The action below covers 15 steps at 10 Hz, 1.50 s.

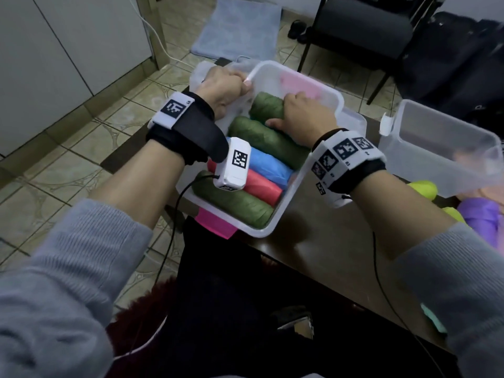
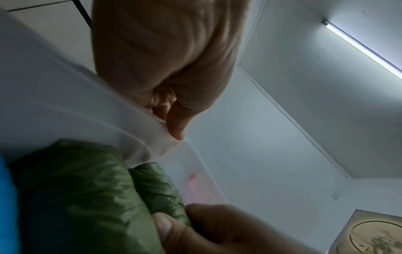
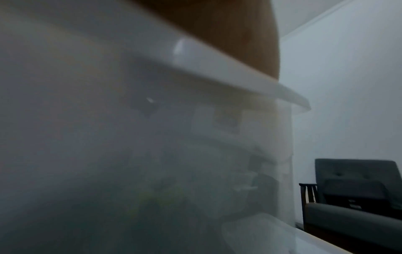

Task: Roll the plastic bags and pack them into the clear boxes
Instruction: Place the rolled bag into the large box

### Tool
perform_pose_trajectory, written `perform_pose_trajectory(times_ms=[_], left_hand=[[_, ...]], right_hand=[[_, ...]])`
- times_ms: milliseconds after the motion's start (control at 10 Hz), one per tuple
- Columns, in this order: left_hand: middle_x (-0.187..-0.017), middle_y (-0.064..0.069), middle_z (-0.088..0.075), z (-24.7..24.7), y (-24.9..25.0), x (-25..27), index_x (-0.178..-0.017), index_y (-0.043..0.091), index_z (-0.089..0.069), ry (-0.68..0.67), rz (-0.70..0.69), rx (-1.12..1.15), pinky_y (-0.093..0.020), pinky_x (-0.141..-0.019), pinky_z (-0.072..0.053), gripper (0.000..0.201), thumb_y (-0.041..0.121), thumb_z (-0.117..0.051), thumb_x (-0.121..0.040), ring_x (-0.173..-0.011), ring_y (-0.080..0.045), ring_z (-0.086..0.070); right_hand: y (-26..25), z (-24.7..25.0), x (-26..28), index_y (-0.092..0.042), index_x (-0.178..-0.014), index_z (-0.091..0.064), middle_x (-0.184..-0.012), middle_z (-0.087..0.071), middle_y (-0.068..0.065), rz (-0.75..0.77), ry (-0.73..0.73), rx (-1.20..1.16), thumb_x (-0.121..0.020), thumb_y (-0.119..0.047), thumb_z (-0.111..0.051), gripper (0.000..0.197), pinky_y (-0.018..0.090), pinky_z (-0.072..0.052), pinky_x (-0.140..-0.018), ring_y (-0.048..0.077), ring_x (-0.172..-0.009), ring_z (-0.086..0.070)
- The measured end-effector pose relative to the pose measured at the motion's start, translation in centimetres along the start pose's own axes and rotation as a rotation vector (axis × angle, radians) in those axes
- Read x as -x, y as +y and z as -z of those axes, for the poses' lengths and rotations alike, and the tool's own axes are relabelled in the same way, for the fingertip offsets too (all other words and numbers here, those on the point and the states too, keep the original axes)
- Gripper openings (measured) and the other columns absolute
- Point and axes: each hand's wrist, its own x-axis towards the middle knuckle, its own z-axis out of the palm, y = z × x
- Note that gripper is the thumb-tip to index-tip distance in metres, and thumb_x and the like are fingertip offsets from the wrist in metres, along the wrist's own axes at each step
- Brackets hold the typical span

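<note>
A clear plastic box [image 1: 281, 219] sits tilted at the table's near-left corner. It holds several rolled bags side by side: green rolls [image 1: 237, 205], a red one [image 1: 261, 188] and a blue one [image 1: 268, 166]. My left hand [image 1: 226, 84] grips the box's far-left rim [image 2: 139, 141] with curled fingers and the thumb on the edge. My right hand [image 1: 302, 114] is inside the box, fingers curled over the farthest green roll [image 1: 266, 106], thumb against its side [image 2: 161, 187]. The right wrist view shows only the box's cloudy wall [image 3: 152, 154] and rim.
A second clear box [image 1: 439, 148] lies tilted at the right of the dark table [image 1: 327, 241]. Yellow-green [image 1: 422, 188] and purple [image 1: 480, 219] bags lie beside it. A pink bag [image 1: 215, 222] pokes from under the first box. Chairs stand beyond.
</note>
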Motion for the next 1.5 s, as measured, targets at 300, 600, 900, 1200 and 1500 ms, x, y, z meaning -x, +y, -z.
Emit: perform_pose_trajectory(times_ms=[300,600,900,1200,1500], left_hand=[[-0.079,-0.01,-0.06,-0.7,0.2,1.0,-0.071,0.017,-0.062,0.004,-0.042,0.02,-0.032,-0.064,-0.052,0.024,0.004,-0.055,-0.09,-0.075,-0.023,-0.059],[-0.084,-0.01,-0.058,-1.9,0.7,0.6,-0.072,0.011,-0.063,0.027,-0.005,-0.035,-0.026,-0.063,-0.047,0.018,0.008,-0.06,-0.09,-0.08,-0.023,-0.057],[-0.102,-0.009,-0.055,-2.4,0.5,-0.6,-0.112,0.002,-0.063,0.054,0.029,-0.207,-0.031,-0.077,-0.051,0.027,0.004,-0.058,-0.086,-0.092,-0.019,-0.056],[-0.136,-0.011,-0.051,-2.1,-0.1,-2.1,-0.14,0.001,-0.039,0.064,0.183,-0.354,-0.032,-0.097,-0.046,0.058,0.017,-0.062,-0.089,-0.118,-0.021,-0.053],[-0.152,-0.02,-0.025,-3.6,1.9,-1.5,-0.145,-0.003,-0.023,0.019,0.084,-0.871,-0.033,-0.111,-0.02,0.055,0.021,-0.043,-0.1,-0.14,-0.029,-0.025]], right_hand=[[0.3,0.8,-0.9,-0.009,-0.13,-0.042,-0.126,-0.055,0.015,0.018,0.017,-0.031,-0.094,-0.046,-0.047,0.052,0.038,-0.037,-0.096,0.031,-0.116,-0.051],[1.3,-0.8,0.2,-0.011,-0.118,-0.061,-0.118,-0.056,0.015,0.076,0.223,-0.248,-0.101,-0.038,-0.031,0.044,0.039,-0.039,-0.094,0.031,-0.112,-0.051],[2.4,-3.8,3.8,0.005,-0.141,-0.025,-0.144,-0.035,0.021,-0.667,0.176,-1.091,-0.102,-0.021,-0.032,0.048,0.032,-0.032,-0.102,0.031,-0.132,-0.036],[1.2,-4.1,3.9,0.005,-0.125,-0.047,-0.13,-0.052,0.02,-0.676,0.158,-1.043,-0.103,-0.022,-0.03,0.039,0.028,-0.037,-0.087,0.032,-0.119,-0.049],[3.0,-4.8,6.6,-0.003,-0.121,-0.055,-0.122,-0.058,0.011,-0.56,0.128,-1.071,-0.102,-0.035,-0.032,0.044,0.033,-0.039,-0.098,0.025,-0.116,-0.052]])
